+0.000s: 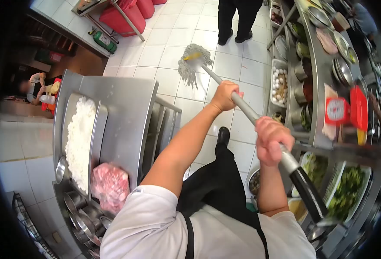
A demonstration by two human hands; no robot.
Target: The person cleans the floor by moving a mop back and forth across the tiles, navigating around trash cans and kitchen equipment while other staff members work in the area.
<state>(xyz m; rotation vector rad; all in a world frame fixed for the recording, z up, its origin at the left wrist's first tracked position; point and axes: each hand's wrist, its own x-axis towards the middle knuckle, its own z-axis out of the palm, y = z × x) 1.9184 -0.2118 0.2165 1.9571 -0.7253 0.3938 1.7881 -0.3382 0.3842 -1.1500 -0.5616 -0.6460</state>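
Both of my hands are wrapped round the long grey handle of a mop. My left hand point(227, 96) grips it nearer the mop head, and my right hand point(273, 140) holds it further back, near the black end point(308, 194). The mop handle point(246, 108) slants from lower right to upper left. Its grey string head point(195, 60), with a yellow part on it, lies on the white tiled floor point(177, 34), ahead of my left hand.
A steel table point(117, 99) on the left bears a tray of white food point(80, 138) and a bag of pink meat point(110, 185). On the right stand shelves with eggs point(280, 82), greens point(348, 190) and a red scale point(337, 111). Another person's legs point(238, 19) are ahead.
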